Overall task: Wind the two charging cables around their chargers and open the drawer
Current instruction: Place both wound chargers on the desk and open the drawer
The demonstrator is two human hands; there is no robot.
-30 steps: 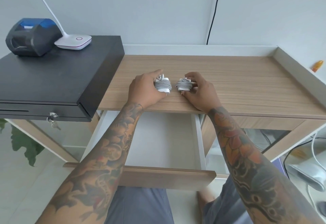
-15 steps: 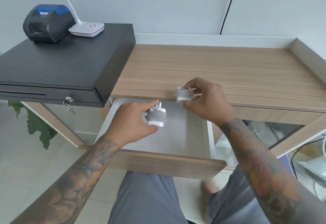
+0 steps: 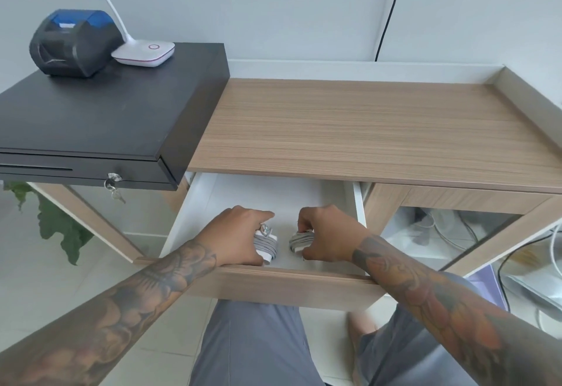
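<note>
The drawer (image 3: 282, 287) under the wooden desk (image 3: 349, 124) stands pulled out, its white inside showing. Both hands are down inside it near the front panel. My left hand (image 3: 235, 235) grips a white charger (image 3: 267, 245) wound with grey cable. My right hand (image 3: 330, 233) pinches the second white charger (image 3: 301, 241), also wrapped in grey cable. The two chargers lie side by side, a small gap between them, at or just above the drawer floor.
A black cash drawer (image 3: 100, 124) with a key sits on the desk's left end, carrying a dark receipt printer (image 3: 73, 42) and a white lamp base (image 3: 143, 54). A black cable (image 3: 389, 11) runs down the wall. Loose cables lie on the floor at right.
Both hands lifted the wound chargers off the desktop, carried them toward me and lowered them into the open drawer. The camera tilted down.
</note>
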